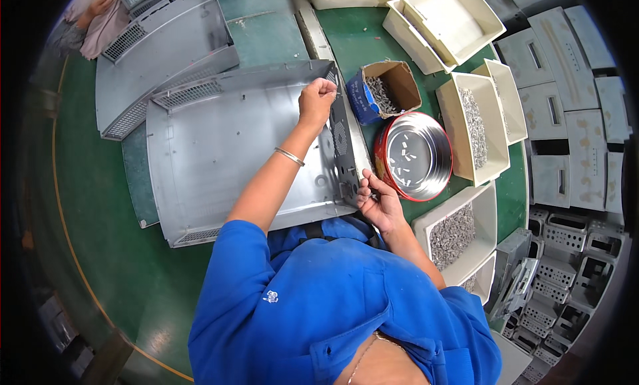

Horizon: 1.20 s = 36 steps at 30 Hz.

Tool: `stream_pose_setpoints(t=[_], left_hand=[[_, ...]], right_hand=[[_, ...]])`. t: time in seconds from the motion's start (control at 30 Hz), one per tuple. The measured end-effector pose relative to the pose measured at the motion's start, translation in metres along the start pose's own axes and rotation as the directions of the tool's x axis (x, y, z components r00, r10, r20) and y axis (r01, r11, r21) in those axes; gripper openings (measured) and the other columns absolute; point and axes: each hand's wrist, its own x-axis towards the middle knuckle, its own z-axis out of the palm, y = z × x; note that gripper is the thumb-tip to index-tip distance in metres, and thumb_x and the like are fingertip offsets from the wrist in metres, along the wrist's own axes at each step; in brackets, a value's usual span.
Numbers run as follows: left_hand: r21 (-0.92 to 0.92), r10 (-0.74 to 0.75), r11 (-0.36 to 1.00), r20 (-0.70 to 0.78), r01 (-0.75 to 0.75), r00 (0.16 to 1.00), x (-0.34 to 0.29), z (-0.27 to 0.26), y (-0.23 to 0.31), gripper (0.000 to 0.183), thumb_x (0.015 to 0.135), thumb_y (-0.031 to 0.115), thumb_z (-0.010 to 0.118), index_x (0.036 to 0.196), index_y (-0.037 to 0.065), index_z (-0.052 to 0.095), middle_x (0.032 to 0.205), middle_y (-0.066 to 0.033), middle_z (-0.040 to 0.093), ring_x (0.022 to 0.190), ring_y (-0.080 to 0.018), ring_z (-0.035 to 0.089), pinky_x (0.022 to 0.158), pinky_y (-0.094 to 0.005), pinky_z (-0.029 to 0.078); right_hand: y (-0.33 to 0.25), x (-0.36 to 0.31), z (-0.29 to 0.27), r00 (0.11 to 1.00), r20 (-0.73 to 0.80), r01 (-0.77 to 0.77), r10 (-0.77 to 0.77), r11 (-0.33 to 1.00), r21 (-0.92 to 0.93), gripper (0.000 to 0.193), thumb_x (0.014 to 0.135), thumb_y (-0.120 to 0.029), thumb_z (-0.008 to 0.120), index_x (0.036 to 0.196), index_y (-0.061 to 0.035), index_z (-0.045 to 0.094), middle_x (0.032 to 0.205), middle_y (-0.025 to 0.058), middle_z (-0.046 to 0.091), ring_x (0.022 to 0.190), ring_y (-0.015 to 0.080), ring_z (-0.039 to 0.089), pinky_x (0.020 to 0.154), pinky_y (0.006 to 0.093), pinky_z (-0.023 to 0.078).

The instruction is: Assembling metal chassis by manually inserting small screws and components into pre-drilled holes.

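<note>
A large grey sheet-metal case (226, 145), shaped like a shallow tray with perforated ends, lies in front of me. At the top of its dark, hole-punched right panel (341, 132), my left hand (317, 104) is closed in a pinch. Whatever sits between those fingertips is too small to name. My right hand (381, 204) is held palm up near the panel's lower end, its fingers curled together. What it holds, if anything, I cannot make out. Just beyond it stands a round red tin (426, 157) with several small pale pieces inside.
A blue cardboard box (361, 102) of small grey parts stands behind the tin. Cream bins (498, 165) holding similar parts line the right side, with stacked bins (459, 25) farther back. More metal cases (166, 52) lie at the far left, near another person's hand (101, 2).
</note>
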Motion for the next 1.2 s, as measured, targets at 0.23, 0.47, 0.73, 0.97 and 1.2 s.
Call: stream_pose_setpoints(t=[0.23, 0.47, 0.73, 0.97, 1.2], left_hand=[[-0.005, 0.064, 0.998, -0.028, -0.064, 0.998, -0.003, -0.001, -0.006, 0.009, 0.073, 0.000, 0.059, 0.082, 0.002, 0.058, 0.074, -0.0043, 0.060, 0.069, -0.0108, 0.056, 0.065, -0.0236, 0.046], [-0.011, 0.036, 0.999, -0.043, -0.037, 0.998, -0.002, 0.004, -0.008, 0.013, 0.073, -0.002, 0.059, 0.085, 0.001, 0.056, 0.077, -0.0034, 0.057, 0.072, -0.0097, 0.054, 0.066, -0.0216, 0.045], [0.073, -0.047, 0.996, -0.045, 0.050, 0.998, -0.004, 0.006, -0.002, 0.005, 0.073, 0.005, 0.062, 0.075, 0.002, 0.059, 0.063, -0.0035, 0.060, 0.058, -0.0105, 0.055, 0.057, -0.0248, 0.045], [0.230, 0.028, 0.973, -0.057, -0.014, 0.998, -0.002, 0.010, -0.011, 0.018, 0.079, 0.019, 0.057, 0.072, 0.002, 0.058, 0.060, -0.0061, 0.059, 0.054, -0.0164, 0.056, 0.057, -0.0299, 0.044], [0.411, 0.116, 0.907, -0.039, -0.090, 0.992, -0.005, 0.012, -0.005, 0.023, 0.081, 0.023, 0.055, 0.070, 0.003, 0.058, 0.057, -0.0048, 0.056, 0.050, -0.0125, 0.051, 0.050, -0.0285, 0.040]], right_hand=[[0.001, 0.006, -0.002, 1.000, 0.003, 0.008, -0.008, 1.000, -0.028, 0.020, 0.086, -0.011, 0.048, 0.104, -0.0016, 0.052, 0.078, 0.0064, 0.056, 0.063, 0.0136, 0.051, 0.059, 0.0268, 0.044], [0.001, 0.006, -0.001, 1.000, -0.010, 0.013, -0.013, 1.000, -0.018, 0.020, 0.086, -0.010, 0.047, 0.103, -0.0015, 0.052, 0.078, 0.0065, 0.056, 0.063, 0.0142, 0.051, 0.059, 0.0270, 0.044], [0.001, 0.007, -0.002, 1.000, 0.001, 0.012, -0.012, 1.000, -0.020, 0.020, 0.085, -0.010, 0.047, 0.104, -0.0017, 0.051, 0.078, 0.0062, 0.056, 0.063, 0.0139, 0.051, 0.059, 0.0267, 0.044], [0.001, 0.006, -0.003, 1.000, 0.003, 0.009, -0.009, 1.000, 0.001, 0.021, 0.085, -0.010, 0.047, 0.104, -0.0015, 0.051, 0.078, 0.0061, 0.056, 0.063, 0.0135, 0.051, 0.058, 0.0264, 0.043], [0.001, 0.006, -0.004, 0.999, 0.034, -0.013, 0.012, 0.999, 0.048, 0.021, 0.086, -0.011, 0.047, 0.104, -0.0009, 0.050, 0.077, 0.0062, 0.056, 0.062, 0.0134, 0.051, 0.057, 0.0258, 0.044]])
